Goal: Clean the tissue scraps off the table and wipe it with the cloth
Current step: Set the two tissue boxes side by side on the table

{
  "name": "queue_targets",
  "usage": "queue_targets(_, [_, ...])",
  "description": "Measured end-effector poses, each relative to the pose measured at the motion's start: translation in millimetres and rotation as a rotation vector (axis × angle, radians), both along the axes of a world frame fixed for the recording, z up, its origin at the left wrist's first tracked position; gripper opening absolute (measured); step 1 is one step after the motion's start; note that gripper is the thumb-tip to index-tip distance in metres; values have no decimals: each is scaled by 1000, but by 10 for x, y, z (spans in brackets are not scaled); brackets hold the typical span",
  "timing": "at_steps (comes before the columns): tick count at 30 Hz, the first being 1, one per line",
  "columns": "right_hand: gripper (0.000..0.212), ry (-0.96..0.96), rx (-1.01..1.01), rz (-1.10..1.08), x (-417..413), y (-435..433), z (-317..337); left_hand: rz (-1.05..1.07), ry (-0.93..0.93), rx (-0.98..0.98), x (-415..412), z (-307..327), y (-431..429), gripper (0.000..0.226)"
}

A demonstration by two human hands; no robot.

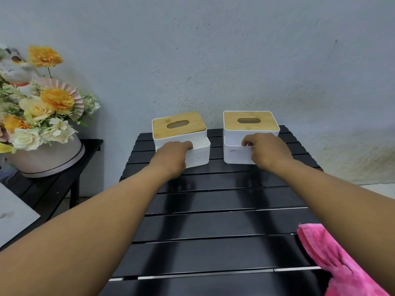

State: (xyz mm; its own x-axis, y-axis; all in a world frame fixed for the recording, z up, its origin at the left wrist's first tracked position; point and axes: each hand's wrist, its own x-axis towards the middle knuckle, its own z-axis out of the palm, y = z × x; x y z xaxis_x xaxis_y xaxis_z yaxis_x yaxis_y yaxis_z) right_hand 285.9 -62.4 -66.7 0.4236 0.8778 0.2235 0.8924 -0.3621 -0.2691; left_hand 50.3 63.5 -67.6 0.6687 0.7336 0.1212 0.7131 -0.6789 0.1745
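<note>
From the head view we saw the left hand [173, 154] curled into the left box [179, 127], its hold hidden; the right hand [265, 150] pinched the front wall of the right box [250, 122]. The cloth [333, 261] lay at the near right corner of the table [213, 221], beside the right forearm; no scraps showed.

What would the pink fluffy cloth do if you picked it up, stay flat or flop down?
The pink fluffy cloth would probably flop: it already lies rumpled in soft folds on the black slatted table. It looks light for its size, being thin fabric. Its fuzzy surface should grip easily, not slip.
</note>
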Motion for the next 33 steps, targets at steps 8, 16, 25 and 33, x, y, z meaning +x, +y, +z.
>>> queue_targets(8, [43, 40, 10, 5, 58, -81, -17, 8, -41, -13, -79, -21, -4, 40])
queue_targets(16, [45, 84, 7, -8, 67, -133, -32, -1, -85, -25, -12, -45, -57, 41])
queue_targets(25, [44, 82, 13, -12, 56, -165, -32, -30, -74, -23, -17, -26, -76, 38])
queue_targets(33, [44, 103, 14, -12, 45, -185, -48, -47, -77, -46, -52, -16, -93, 36])
